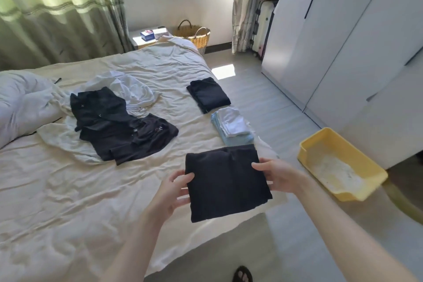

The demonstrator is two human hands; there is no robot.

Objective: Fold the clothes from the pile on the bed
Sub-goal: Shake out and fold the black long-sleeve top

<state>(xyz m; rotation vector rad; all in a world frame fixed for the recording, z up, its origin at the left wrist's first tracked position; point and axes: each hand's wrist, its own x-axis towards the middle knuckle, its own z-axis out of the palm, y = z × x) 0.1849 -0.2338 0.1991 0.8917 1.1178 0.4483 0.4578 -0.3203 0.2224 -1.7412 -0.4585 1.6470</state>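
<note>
A folded black garment (225, 181) hangs flat over the bed's near right corner, held from both sides. My left hand (172, 192) grips its left edge, thumb on top. My right hand (278, 175) grips its right edge the same way. Just beyond it lies a folded stack of white over light blue clothes (232, 127), and farther back a folded black piece (207, 94). The unfolded pile (114, 126) of black and white clothes lies left of centre on the cream bed sheet (68, 190).
A yellow plastic tub (338, 168) sits on the floor right of the bed. White wardrobe doors (343, 41) line the right wall. A wicker basket (194, 34) and a nightstand (148, 36) stand beyond the bed's far corner. A white pillow (20, 107) lies at left.
</note>
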